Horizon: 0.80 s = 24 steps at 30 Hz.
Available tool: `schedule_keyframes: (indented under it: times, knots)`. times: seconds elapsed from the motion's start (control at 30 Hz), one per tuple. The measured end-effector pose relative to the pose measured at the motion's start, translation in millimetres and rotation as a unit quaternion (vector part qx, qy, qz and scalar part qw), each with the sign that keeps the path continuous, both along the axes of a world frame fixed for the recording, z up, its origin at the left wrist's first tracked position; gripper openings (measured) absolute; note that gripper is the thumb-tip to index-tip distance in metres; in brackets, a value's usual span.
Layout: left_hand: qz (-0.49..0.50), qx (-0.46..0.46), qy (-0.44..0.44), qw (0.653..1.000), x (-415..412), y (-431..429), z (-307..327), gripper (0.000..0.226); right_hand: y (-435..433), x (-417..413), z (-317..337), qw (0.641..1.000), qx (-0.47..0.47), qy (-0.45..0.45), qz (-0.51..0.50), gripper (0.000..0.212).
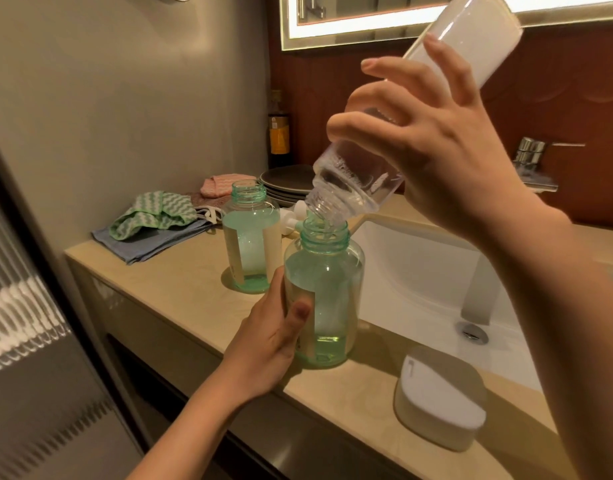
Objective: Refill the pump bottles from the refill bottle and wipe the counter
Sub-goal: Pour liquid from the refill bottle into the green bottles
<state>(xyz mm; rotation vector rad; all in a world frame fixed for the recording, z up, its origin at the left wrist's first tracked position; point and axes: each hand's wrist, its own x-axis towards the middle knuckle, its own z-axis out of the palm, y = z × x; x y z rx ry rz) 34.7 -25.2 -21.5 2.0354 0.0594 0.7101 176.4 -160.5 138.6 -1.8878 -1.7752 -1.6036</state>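
Step in hand: we judge this to be the pour into the second of two bottles; wiping is not yet begun.
Right hand: the right hand (447, 161) grasps the refill bottle (364, 178) around its lower body, fingers spread over the clear wall; the thumb is hidden from us.
Refill bottle: tipped steeply, base up toward the mirror, mouth set just inside the neck of the near pump bottle (327, 278). Clear liquid and bubbles sit at its shoulder.
Left hand: the left hand (274, 344) wraps the near pump bottle low on its labelled side and holds it upright on the counter (180, 289), near the front edge and just beside the sink basin (419, 271).
Far pump bottle: the far pump bottle (249, 237) stands open behind, apart from the near one. The green tint makes both levels hard for us to read.
Pump heads: white parts (294, 216) lie between the two bottles, half hidden.
Cloths: a green-and-white cloth (152, 216) on a folded blue cloth (149, 242) at the counter's far left, well apart from the pour.
Risk, overflow: the narrow neck hides the rising level; a steep tilt could bring it over the rim.
Risk, missed mouth: if the refill bottle's mouth slips off the neck, liquid would run down the label and onto the left hand.
Risk, tipping: the near bottle stands close to the edge; a slick grip could let it slide.
Risk, glugging: air gulping back could splash the counter.
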Motion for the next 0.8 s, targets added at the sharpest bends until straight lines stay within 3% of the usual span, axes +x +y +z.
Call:
schedule_keyframes:
  times: [0.2, 0.8]
  knots:
    - [0.006, 0.0, 0.001, 1.0, -0.5, -0.1, 1.4, 0.059, 1.2, -1.1, -0.5, 1.0, 0.011, -0.02, 0.003, 0.04]
    - [0.006, 0.008, 0.004, 1.0, -0.5, -0.2, 1.2, 0.069, 3.6, -0.6, -1.6, 0.999, 0.025, -0.041, 0.007, 0.039]
